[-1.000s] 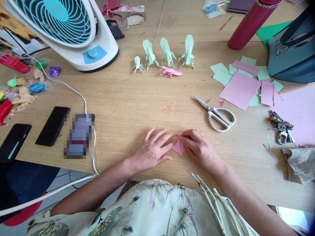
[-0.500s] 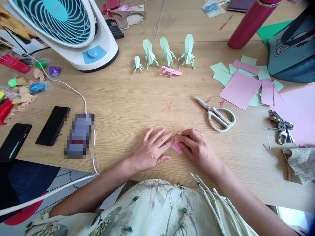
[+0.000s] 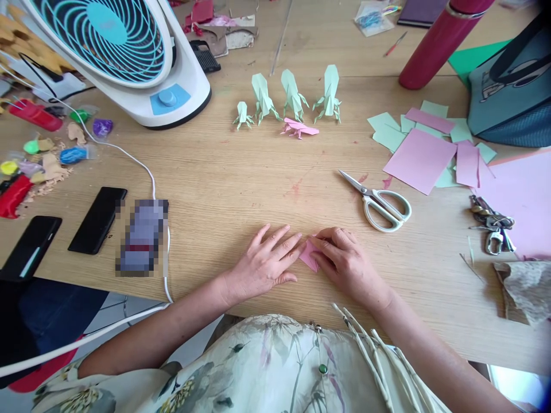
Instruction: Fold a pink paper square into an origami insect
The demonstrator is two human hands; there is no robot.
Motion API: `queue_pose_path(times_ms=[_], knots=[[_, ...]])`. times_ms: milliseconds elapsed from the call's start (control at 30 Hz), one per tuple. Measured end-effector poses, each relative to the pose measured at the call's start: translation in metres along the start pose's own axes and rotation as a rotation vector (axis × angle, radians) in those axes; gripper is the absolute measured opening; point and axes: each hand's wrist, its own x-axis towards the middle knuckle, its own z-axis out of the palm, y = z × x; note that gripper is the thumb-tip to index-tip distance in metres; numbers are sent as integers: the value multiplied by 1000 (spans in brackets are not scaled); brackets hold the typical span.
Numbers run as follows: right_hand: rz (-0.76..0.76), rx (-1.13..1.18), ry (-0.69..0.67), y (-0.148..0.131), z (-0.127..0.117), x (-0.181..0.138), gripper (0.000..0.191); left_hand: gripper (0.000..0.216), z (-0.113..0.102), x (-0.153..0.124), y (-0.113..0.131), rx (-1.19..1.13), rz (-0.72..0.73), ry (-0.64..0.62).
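Note:
A small folded piece of pink paper (image 3: 309, 257) lies on the table near its front edge, between my hands. My left hand (image 3: 266, 261) rests flat with its fingers spread, the fingertips touching the paper's left side. My right hand (image 3: 344, 258) pinches the paper's right edge between thumb and fingers, which cover part of it. Scissors (image 3: 379, 201) with white handles lie a little beyond my right hand. Farther back stand several green origami insects (image 3: 293, 94), with a pink origami insect (image 3: 299, 128) in front of them.
A white and blue fan (image 3: 172, 94) stands at back left. Phones (image 3: 98, 221) and a white cable (image 3: 146, 166) lie on the left. Cut paper sheets (image 3: 419, 160), keys (image 3: 493, 221), a red bottle (image 3: 443, 46) and a bag (image 3: 508, 97) are on the right.
The camera view has shifted slightly. Both hands stay at the pink paper in almost the same pose; the right fingers have moved only slightly.

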Motion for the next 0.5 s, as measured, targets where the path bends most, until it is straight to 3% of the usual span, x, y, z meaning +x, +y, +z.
queue_pose_path(times_ms=[500], knots=[[-13, -15, -4, 0, 0, -2, 28, 60, -1, -15, 3, 0, 4, 34]])
